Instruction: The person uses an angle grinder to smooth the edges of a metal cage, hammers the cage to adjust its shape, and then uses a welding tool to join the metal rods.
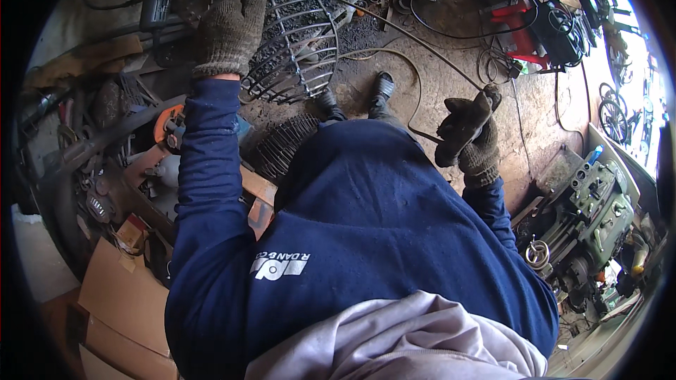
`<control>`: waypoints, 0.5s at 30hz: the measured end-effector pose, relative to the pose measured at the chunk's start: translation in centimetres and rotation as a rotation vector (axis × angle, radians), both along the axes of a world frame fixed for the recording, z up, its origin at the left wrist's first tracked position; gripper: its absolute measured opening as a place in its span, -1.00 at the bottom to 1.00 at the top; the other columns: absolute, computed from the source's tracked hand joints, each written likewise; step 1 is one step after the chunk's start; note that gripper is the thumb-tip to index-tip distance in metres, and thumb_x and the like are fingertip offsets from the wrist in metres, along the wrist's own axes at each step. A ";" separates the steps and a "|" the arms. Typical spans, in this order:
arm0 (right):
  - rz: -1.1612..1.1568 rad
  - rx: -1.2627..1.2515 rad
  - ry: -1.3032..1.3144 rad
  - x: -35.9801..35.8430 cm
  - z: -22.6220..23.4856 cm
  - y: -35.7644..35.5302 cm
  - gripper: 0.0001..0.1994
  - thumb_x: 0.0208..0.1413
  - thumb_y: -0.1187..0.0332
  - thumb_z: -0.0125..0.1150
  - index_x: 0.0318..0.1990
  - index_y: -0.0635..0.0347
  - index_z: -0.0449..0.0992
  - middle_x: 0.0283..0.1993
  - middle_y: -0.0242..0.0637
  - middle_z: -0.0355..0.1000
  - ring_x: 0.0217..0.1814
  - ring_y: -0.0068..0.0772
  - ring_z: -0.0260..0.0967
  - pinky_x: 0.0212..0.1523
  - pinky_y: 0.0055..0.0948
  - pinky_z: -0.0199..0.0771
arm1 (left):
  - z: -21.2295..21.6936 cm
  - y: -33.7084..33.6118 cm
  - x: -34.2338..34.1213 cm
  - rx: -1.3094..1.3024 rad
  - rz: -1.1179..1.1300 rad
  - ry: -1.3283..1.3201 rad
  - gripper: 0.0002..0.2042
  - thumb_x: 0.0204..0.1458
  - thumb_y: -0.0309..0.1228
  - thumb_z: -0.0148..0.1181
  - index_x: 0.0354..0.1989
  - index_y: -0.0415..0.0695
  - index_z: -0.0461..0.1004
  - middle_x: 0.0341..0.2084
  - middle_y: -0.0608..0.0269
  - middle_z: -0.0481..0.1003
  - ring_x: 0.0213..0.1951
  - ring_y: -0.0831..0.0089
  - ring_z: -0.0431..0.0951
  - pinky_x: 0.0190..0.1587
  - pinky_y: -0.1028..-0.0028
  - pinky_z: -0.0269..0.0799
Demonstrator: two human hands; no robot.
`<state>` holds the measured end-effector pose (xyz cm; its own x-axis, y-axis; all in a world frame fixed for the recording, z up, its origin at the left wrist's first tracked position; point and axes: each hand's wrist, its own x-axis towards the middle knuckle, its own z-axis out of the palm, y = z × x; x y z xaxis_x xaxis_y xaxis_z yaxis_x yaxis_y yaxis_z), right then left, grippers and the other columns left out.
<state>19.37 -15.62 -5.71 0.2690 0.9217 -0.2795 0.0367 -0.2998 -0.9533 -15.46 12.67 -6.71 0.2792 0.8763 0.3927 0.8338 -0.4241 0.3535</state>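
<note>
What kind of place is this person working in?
Probably a metalworking or welding workshop. The gloved left hand rests on a welded wire basket, a green lathe-like machine stands to the right, and cables trail over the dirty concrete floor.

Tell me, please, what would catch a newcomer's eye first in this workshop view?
Most striking is the round wire cage at top centre, with the gloved left hand resting on its rim. To the right, the gloved right hand is raised and closed on a thin rod or cable that runs up across the dirty floor. A grey-green machine stands at the right edge, and cardboard boxes lie at lower left.
</note>
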 end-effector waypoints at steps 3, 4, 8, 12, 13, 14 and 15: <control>-0.002 0.001 -0.003 -0.1 0.1 0.5 -0.26 -0.13 0.00 0.56 0.13 0.28 0.43 -0.28 -0.30 0.51 -0.28 -0.43 0.53 -0.27 -0.44 0.55 | -0.1 -0.1 0.2 0.117 -0.015 -0.001 -0.53 0.20 0.08 0.09 -0.42 -0.14 0.55 -0.45 -0.09 0.55 -0.36 -0.09 0.57 -0.31 0.06 0.47; -0.009 0.002 0.009 -0.3 0.2 0.6 -0.26 -0.13 0.01 0.56 0.13 0.29 0.43 -0.29 -0.30 0.51 -0.28 -0.43 0.53 -0.27 -0.44 0.55 | 0.1 -0.1 0.3 0.143 -0.024 0.009 -0.53 0.20 0.08 0.09 -0.44 -0.13 0.54 -0.47 -0.07 0.54 -0.37 -0.08 0.56 -0.32 0.07 0.47; 0.016 0.012 -0.026 -0.3 0.5 0.8 -0.33 -0.09 0.10 0.53 0.12 0.29 0.44 -0.29 -0.30 0.51 -0.29 -0.43 0.53 -0.28 -0.44 0.54 | -0.6 0.1 -0.1 0.187 -0.069 0.056 -0.52 0.18 0.08 0.12 -0.48 -0.13 0.51 -0.53 -0.02 0.51 -0.42 -0.04 0.56 -0.36 0.10 0.47; 0.048 0.013 -0.075 -0.2 0.5 0.3 -0.47 -0.01 0.28 0.43 0.11 0.28 0.45 -0.30 -0.31 0.50 -0.31 -0.45 0.52 -0.29 -0.45 0.53 | -0.6 -0.1 0.2 0.128 -0.030 -0.015 -0.53 0.17 0.08 0.14 -0.48 -0.13 0.51 -0.54 0.00 0.51 -0.44 -0.01 0.55 -0.40 0.12 0.46; 0.048 0.018 -0.072 -0.1 0.5 0.3 -0.48 -0.01 0.29 0.43 0.11 0.28 0.45 -0.30 -0.31 0.50 -0.31 -0.45 0.52 -0.29 -0.45 0.53 | -0.7 0.1 0.1 0.149 -0.049 0.011 -0.53 0.17 0.08 0.15 -0.49 -0.13 0.50 -0.55 0.00 0.50 -0.44 -0.01 0.55 -0.40 0.12 0.46; 0.048 0.017 -0.067 -0.1 0.5 0.2 -0.48 -0.01 0.30 0.43 0.11 0.28 0.45 -0.30 -0.31 0.50 -0.31 -0.45 0.52 -0.29 -0.44 0.53 | -0.9 0.3 -0.2 0.165 -0.068 0.039 -0.53 0.17 0.07 0.15 -0.50 -0.13 0.50 -0.55 0.00 0.50 -0.44 0.00 0.55 -0.40 0.12 0.45; 0.048 0.017 -0.062 -0.1 0.5 0.1 -0.49 -0.01 0.31 0.42 0.11 0.27 0.45 -0.30 -0.31 0.50 -0.31 -0.45 0.52 -0.29 -0.44 0.53 | -1.0 0.2 -0.2 0.164 -0.067 0.043 -0.53 0.17 0.07 0.16 -0.51 -0.13 0.50 -0.56 0.01 0.50 -0.45 0.00 0.55 -0.41 0.12 0.45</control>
